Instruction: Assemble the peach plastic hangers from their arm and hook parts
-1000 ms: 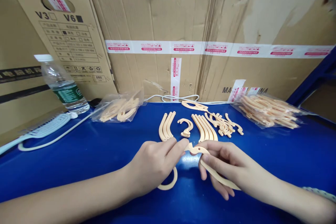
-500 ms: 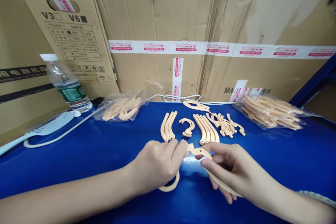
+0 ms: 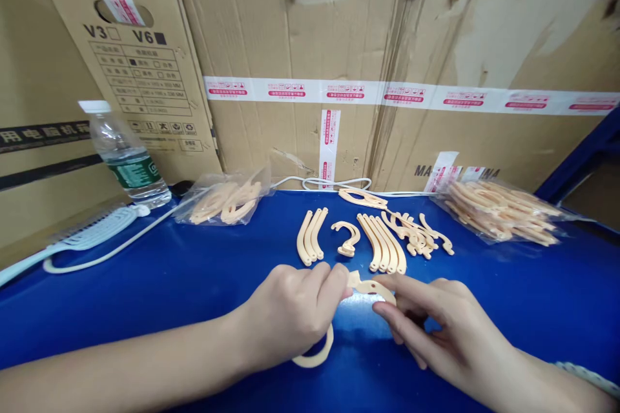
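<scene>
My left hand (image 3: 305, 310) is closed on a cream plastic hanger piece. A rounded hook-like end (image 3: 317, 355) shows below the fist, while a short tip sticks out past the fingertips; the rest is hidden by the palm. My right hand (image 3: 426, 322) pinches a curved hanger arm (image 3: 375, 288) with a hole near its end, between thumb and forefinger. The arm's end meets the tip at my left fingers; whether they are joined I cannot tell. Beyond the hands lie curved arms (image 3: 312, 235) at the left, a hook (image 3: 346, 239), and several more arms (image 3: 380, 242).
A heap of small hooks (image 3: 416, 232) and an oval piece (image 3: 362, 197) lie farther back. Bagged pieces sit left (image 3: 225, 200) and right (image 3: 504, 210). A water bottle (image 3: 128, 164), hairbrush (image 3: 97, 229) and white cable (image 3: 121, 255) are at the left. Cardboard boxes (image 3: 290, 142) wall the back.
The curved arm in my right hand has tilted, and its long lower part is now hidden behind the hand. Both hands stay close together; the view has shifted slightly.
</scene>
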Demonstrator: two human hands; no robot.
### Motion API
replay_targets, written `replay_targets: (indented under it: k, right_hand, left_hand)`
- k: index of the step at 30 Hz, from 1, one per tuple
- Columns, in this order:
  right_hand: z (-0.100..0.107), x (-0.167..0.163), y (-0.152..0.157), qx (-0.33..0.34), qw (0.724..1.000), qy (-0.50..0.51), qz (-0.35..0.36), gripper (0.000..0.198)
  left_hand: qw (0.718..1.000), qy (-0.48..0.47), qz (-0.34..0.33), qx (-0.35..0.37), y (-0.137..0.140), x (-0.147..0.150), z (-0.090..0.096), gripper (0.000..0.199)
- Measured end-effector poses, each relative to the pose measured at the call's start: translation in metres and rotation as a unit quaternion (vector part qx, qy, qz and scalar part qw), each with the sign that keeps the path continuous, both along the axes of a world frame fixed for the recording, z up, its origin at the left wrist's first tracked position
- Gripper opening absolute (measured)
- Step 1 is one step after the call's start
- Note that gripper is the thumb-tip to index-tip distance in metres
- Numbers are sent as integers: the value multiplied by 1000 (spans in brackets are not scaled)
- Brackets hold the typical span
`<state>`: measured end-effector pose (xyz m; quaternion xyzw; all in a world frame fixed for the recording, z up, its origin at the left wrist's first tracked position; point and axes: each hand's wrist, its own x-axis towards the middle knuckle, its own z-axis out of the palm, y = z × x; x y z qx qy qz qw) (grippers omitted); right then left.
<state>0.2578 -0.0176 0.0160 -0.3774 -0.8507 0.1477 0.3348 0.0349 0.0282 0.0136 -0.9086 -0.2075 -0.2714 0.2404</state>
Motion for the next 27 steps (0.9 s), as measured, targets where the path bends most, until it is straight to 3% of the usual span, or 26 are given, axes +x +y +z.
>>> replay_targets:
  k: [2,4,5,7,11,14,17,22,27]
  right_hand:
    - [1,1,-2,57,998,-21,4,11]
    - [4,1,-2,74,997,-36,9,12]
    - [5,1,-2,52,998,-29,11,12]
    - [9,1,2,-55,998,19,7,13]
    - [13,2,13,-277,951,138,4,24]
    - [17,8,21,-306,935,177,5,28]
    - [26,19,29,-241,952,187,-21,27]
    - [44,59,52,-11,982,168,-86,17]
    - [36,102,85,120,986,-5,-118,8]
  left_hand:
    - [998,-20,14,-56,2,-1,-3,37]
    - [991,-40,35,-127,4,-1,-6,41]
    - [986,-49,42,-155,4,-2,-6,43]
    - [977,-63,48,-197,6,-2,-7,43]
    - [946,-87,102,-297,6,-2,0,40]
    - [901,-119,138,-394,7,-2,6,38]
    - [840,-177,125,-497,9,-2,9,39]
    - [720,-270,100,-632,13,2,12,41]
    - [588,-364,69,-719,18,4,8,47]
